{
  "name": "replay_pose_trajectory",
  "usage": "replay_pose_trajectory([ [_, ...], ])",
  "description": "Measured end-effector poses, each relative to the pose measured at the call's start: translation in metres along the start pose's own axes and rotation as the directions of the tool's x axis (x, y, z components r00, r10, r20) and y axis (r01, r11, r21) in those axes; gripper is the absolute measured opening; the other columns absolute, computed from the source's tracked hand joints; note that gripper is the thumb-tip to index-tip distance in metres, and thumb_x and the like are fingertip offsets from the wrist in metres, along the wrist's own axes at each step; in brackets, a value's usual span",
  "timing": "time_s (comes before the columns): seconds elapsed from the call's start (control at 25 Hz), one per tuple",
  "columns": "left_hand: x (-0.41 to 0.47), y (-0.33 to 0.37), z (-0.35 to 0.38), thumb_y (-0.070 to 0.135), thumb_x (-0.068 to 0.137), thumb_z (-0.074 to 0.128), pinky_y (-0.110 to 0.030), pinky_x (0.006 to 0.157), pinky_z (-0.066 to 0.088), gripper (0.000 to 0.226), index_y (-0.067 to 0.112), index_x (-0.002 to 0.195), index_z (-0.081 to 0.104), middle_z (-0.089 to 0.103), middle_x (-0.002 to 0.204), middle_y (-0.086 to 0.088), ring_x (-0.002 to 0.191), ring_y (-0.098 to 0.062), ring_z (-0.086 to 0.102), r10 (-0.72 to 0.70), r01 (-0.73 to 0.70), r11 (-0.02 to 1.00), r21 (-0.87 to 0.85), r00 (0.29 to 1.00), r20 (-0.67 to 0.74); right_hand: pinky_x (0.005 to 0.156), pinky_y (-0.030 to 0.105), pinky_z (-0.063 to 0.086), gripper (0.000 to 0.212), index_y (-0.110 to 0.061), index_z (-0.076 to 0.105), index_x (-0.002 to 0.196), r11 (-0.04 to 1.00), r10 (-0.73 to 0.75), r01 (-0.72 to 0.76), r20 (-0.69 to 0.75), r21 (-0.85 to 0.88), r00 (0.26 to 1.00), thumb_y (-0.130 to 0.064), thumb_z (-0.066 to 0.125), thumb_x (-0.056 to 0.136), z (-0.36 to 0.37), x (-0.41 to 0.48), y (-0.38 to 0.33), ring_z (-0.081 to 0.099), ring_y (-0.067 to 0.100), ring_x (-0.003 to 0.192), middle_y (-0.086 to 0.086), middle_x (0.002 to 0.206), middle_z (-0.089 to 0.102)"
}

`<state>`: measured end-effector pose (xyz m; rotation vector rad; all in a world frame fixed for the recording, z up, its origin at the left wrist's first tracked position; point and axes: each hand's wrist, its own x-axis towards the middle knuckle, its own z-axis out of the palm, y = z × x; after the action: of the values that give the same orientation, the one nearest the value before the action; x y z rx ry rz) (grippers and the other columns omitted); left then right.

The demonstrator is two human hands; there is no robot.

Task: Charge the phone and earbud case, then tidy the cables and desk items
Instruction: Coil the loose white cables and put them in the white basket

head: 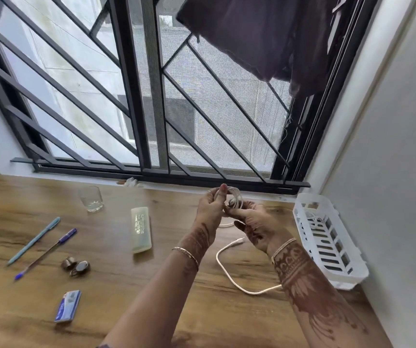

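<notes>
Above the wooden desk (116,297), both hands work a white cable (237,285). My left hand (210,207) grips a coil of it, wound in loops (237,199) round its raised fingers. My right hand (254,222) pinches the cable just beside the coil. The loose tail curves down over the desk under my right forearm, and its plug end (239,239) lies near my right wrist. A white slotted basket (327,237) stands at the right by the wall, with another white cable inside. No phone or earbud case is in sight.
On the left of the desk lie a clear glass (91,198), a pale translucent case (141,232), two pens (34,239) (48,252), small metal pieces (76,265), a blue and white packet (68,306). A barred window runs along the desk's far edge.
</notes>
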<state>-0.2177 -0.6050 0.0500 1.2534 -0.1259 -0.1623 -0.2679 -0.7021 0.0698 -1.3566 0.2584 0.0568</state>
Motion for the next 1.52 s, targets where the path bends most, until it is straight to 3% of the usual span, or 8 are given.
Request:
replay_pose_trajectory([
  [0.2, -0.002, 0.000, -0.001, 0.029, 0.094, 0.055, -0.017, 0.054, 0.041, 0.021, 0.020, 0.080, 0.068, 0.054, 0.057, 0.012, 0.053, -0.002, 0.046, 0.008, -0.012, 0.995, 0.103, 0.999, 0.047, 0.063, 0.021, 0.041, 0.013, -0.019, 0.061, 0.074, 0.993, -0.031, 0.041, -0.088, 0.114, 0.996, -0.023, 0.070, 0.083, -0.006, 0.005, 0.004, 0.058, 0.002, 0.059, -0.007, 0.066, 0.064],
  [0.56, -0.002, -0.023, 0.025, 0.024, 0.088, 0.064, -0.014, 0.055, 0.042, 0.013, 0.014, 0.084, 0.070, 0.062, 0.053, 0.013, 0.050, 0.005, 0.051, -0.005, -0.022, 0.976, 0.218, 0.993, 0.122, 0.052, 0.022, 0.057, 0.018, -0.005, 0.062, 0.104, 0.962, -0.257, 0.195, -0.395, -0.190, 0.882, -0.016, 0.064, 0.089, -0.048, 0.000, 0.008, 0.065, 0.014, 0.061, 0.008, 0.078, 0.067],
  [0.68, 0.000, -0.033, 0.045, 0.036, 0.082, 0.070, -0.017, 0.058, 0.042, 0.018, 0.019, 0.078, 0.073, 0.062, 0.053, 0.014, 0.051, 0.005, 0.050, -0.004, -0.033, 0.941, 0.337, 0.994, 0.108, 0.069, 0.041, 0.060, 0.021, -0.012, 0.067, 0.094, 0.892, -0.361, 0.147, -0.476, -0.428, 0.802, -0.032, 0.068, 0.086, -0.074, -0.004, 0.012, 0.071, 0.021, 0.071, 0.007, 0.083, 0.074],
  [0.84, -0.002, -0.042, 0.078, 0.039, 0.080, 0.072, -0.020, 0.058, 0.041, 0.024, 0.016, 0.074, 0.074, 0.059, 0.050, 0.010, 0.051, -0.004, 0.048, -0.063, 0.007, 0.928, 0.373, 0.988, 0.140, 0.059, 0.028, 0.053, 0.021, -0.012, 0.068, 0.085, 0.827, -0.367, 0.046, -0.476, -0.561, 0.799, -0.030, 0.060, 0.092, -0.114, -0.020, 0.000, 0.060, 0.011, 0.059, 0.002, 0.078, 0.070],
  [1.04, -0.001, -0.046, 0.127, 0.026, 0.082, 0.072, -0.018, 0.050, 0.045, 0.013, 0.012, 0.083, 0.072, 0.067, 0.066, -0.003, 0.044, -0.005, 0.056, -0.190, 0.114, 0.933, 0.342, 0.962, 0.198, 0.075, 0.038, 0.058, 0.016, -0.013, 0.072, 0.096, 0.793, -0.302, -0.053, -0.466, -0.607, 0.832, -0.023, 0.060, 0.092, -0.169, -0.031, -0.020, 0.068, 0.026, 0.077, 0.008, 0.089, 0.074],
  [1.24, 0.006, -0.058, 0.167, 0.018, 0.087, 0.067, -0.016, 0.043, 0.049, 0.009, 0.015, 0.084, 0.059, 0.067, 0.076, -0.003, 0.045, -0.006, 0.064, -0.301, 0.215, 0.923, 0.320, 0.920, 0.249, 0.090, 0.033, 0.052, 0.013, -0.022, 0.073, 0.097, 0.471, -0.507, -0.186, -0.438, -0.862, 0.742, -0.018, 0.065, 0.086, -0.198, -0.032, -0.032, 0.066, 0.024, 0.097, 0.004, 0.101, 0.074],
  [1.44, 0.025, -0.089, 0.175, 0.031, 0.079, 0.074, -0.022, 0.063, 0.049, 0.013, 0.020, 0.084, 0.069, 0.070, 0.083, 0.000, 0.067, -0.009, 0.059, -0.265, 0.126, 0.804, 0.582, 0.951, 0.160, 0.082, 0.034, 0.053, 0.019, -0.022, 0.069, 0.099, 0.242, -0.550, -0.252, -0.347, -0.937, 0.760, -0.013, 0.054, 0.091, -0.211, -0.018, -0.025, 0.066, 0.028, 0.094, 0.007, 0.098, 0.072],
  [1.52, 0.028, -0.099, 0.172, 0.033, 0.075, 0.077, -0.018, 0.058, 0.045, 0.022, 0.017, 0.089, 0.072, 0.067, 0.076, 0.004, 0.061, -0.005, 0.054, -0.288, 0.123, 0.770, 0.626, 0.942, 0.170, 0.081, 0.035, 0.054, 0.020, -0.019, 0.068, 0.101, 0.167, -0.549, -0.258, -0.307, -0.952, 0.777, -0.011, 0.051, 0.093, -0.214, -0.013, -0.016, 0.065, 0.029, 0.091, 0.009, 0.097, 0.072],
])
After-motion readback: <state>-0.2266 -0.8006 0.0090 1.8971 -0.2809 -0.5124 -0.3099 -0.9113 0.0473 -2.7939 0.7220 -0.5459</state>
